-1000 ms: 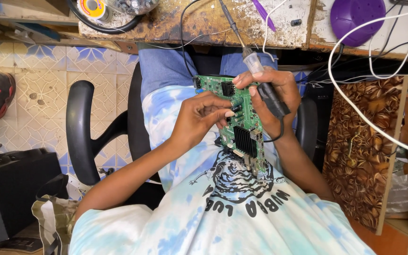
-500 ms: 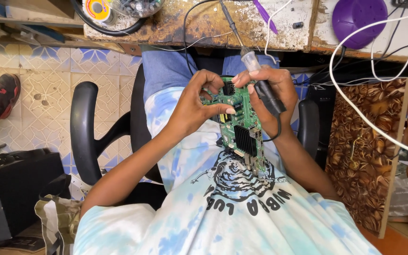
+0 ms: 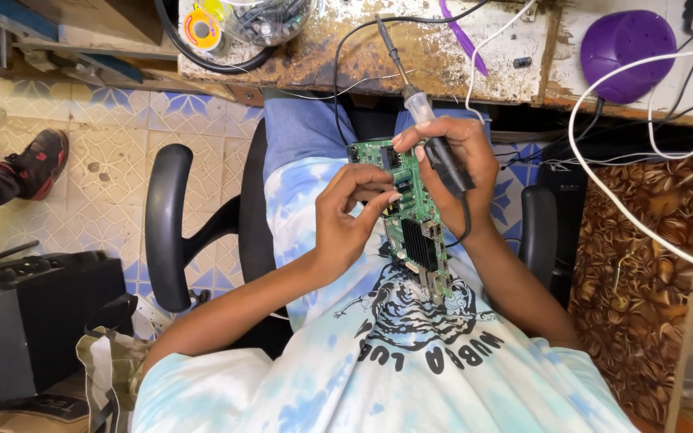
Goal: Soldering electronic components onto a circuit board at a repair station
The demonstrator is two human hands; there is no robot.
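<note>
A green circuit board [image 3: 411,220] with a black heat sink rests on my lap against my tie-dye shirt. My left hand [image 3: 346,220] pinches its left edge near the middle, fingertips on the board. My right hand [image 3: 451,164] grips a soldering iron [image 3: 431,136] by its black handle and also steadies the board's upper right edge. The iron's metal tip points up toward the worn workbench [image 3: 443,56], away from the board.
I sit in a black office chair with armrests [image 3: 166,224] on both sides. The bench holds a solder spool [image 3: 200,20], a bag of parts [image 3: 270,18], a purple bowl [image 3: 627,40] and white cables [image 3: 603,172]. Another person's red-and-black shoe [image 3: 38,160] is on the tiled floor at left; a black box [image 3: 34,321] sits lower left.
My left hand has slid down from the board's top edge to its middle left side. The right hand and iron stay almost in place.
</note>
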